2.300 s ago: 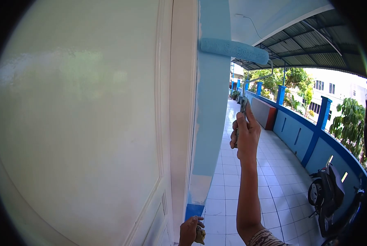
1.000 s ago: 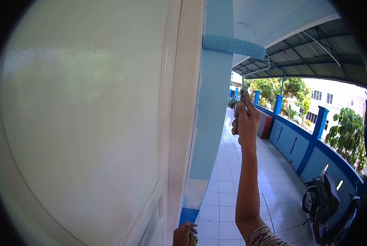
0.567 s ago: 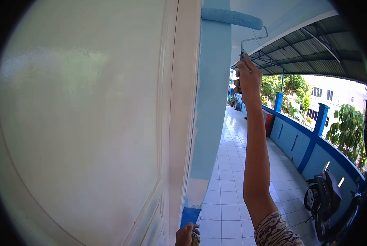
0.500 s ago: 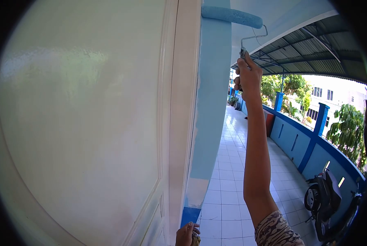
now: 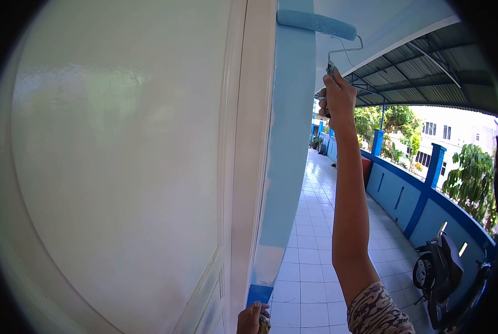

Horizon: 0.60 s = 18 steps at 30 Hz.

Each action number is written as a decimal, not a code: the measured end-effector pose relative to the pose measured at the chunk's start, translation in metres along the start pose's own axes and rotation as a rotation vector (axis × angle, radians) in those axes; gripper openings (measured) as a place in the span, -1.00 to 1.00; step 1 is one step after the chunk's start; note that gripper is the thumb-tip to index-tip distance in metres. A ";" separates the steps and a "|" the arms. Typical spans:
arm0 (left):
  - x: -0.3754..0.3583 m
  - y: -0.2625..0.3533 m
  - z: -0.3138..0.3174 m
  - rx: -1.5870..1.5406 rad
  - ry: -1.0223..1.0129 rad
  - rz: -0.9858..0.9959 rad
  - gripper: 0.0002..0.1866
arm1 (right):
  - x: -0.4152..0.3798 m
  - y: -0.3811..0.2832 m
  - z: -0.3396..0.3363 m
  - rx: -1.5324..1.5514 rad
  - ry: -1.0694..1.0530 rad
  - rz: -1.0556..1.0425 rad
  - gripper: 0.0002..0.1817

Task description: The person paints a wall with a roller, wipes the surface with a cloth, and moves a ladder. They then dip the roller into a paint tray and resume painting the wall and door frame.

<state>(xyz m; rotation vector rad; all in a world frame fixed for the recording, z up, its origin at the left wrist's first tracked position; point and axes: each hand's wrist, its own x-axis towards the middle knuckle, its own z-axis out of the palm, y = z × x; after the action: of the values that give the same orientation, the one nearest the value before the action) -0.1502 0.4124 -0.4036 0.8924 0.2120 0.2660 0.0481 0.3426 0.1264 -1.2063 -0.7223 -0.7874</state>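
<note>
Raised high, my right hand (image 5: 338, 100) is closed around the handle of a paint roller (image 5: 317, 24). Its light-blue sleeve lies across the top of a narrow light-blue wall strip (image 5: 291, 122), and a bent wire frame links it to the handle. Lower on that strip is a pale unpainted-looking patch (image 5: 268, 264), with a dark blue band (image 5: 260, 293) beneath. At the bottom edge, my left hand (image 5: 250, 319) shows with curled fingers, close to the dark blue band. Whatever it may hold is mostly hidden; something brownish-green shows beside the fingers.
A glossy whitish door (image 5: 121, 167) and its frame (image 5: 253, 139) fill the left side. A tiled walkway (image 5: 313, 267) runs ahead, bordered by a blue low wall (image 5: 396, 192). A dark motorcycle (image 5: 443, 267) stands at lower right, below a corrugated roof (image 5: 427, 72).
The view has shifted slightly, with the door and wall strip sitting a little further right. The roller stays near the top of the strip in my right hand, almost unmoved.
</note>
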 end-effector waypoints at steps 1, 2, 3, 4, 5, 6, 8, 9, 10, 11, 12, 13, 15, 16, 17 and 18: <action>0.001 -0.001 0.000 0.045 0.009 0.024 -0.56 | 0.009 -0.005 0.003 0.009 0.004 -0.002 -0.41; 0.001 -0.002 0.001 0.090 0.017 0.049 -0.56 | 0.018 -0.010 0.004 0.023 0.001 0.014 -0.41; 0.002 -0.002 0.001 0.090 0.015 0.050 -0.56 | 0.027 -0.015 0.007 0.023 0.001 0.011 -0.41; 0.001 -0.002 0.002 0.109 -0.001 0.089 -0.55 | 0.035 -0.020 0.010 0.044 -0.001 0.011 -0.41; 0.000 -0.002 0.003 0.129 -0.016 0.128 -0.55 | 0.041 -0.024 0.013 0.067 -0.002 0.012 -0.42; 0.000 -0.001 0.004 0.130 -0.015 0.131 -0.55 | 0.047 -0.028 0.015 0.077 -0.005 -0.005 -0.44; 0.000 0.000 0.006 0.122 -0.008 0.095 -0.57 | 0.060 -0.033 0.016 0.086 -0.021 0.008 -0.50; 0.003 0.000 0.006 0.122 -0.008 0.096 -0.57 | 0.064 -0.032 0.016 0.090 -0.036 0.023 -0.55; 0.003 0.000 0.006 0.103 -0.021 0.073 -0.58 | 0.062 -0.032 0.015 0.090 -0.034 0.023 -0.55; 0.003 0.001 0.006 0.084 -0.034 0.050 -0.59 | 0.059 -0.031 0.013 0.077 -0.025 0.034 -0.54; 0.002 0.000 0.006 0.085 -0.035 0.050 -0.59 | 0.054 -0.030 0.010 0.063 -0.016 0.044 -0.53; 0.002 -0.002 0.006 0.076 -0.041 0.041 -0.60 | 0.047 -0.027 0.006 0.063 -0.015 0.042 -0.53; 0.002 -0.002 0.004 0.069 -0.049 0.036 -0.61 | 0.032 -0.016 -0.002 0.025 0.003 0.035 -0.52; 0.002 -0.003 0.004 0.094 -0.037 0.047 -0.61 | 0.028 -0.011 -0.005 0.038 0.003 0.039 -0.51; 0.001 -0.003 0.004 0.119 -0.023 0.057 -0.61 | 0.029 -0.009 -0.005 0.039 0.003 0.037 -0.51; 0.001 -0.004 0.003 0.120 -0.024 0.059 -0.61 | 0.030 -0.007 -0.004 0.038 0.004 0.022 -0.53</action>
<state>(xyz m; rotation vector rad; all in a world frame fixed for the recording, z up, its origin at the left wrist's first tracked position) -0.1481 0.4074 -0.4050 1.0216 0.1807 0.2998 0.0592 0.3331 0.1538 -1.1760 -0.7171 -0.7545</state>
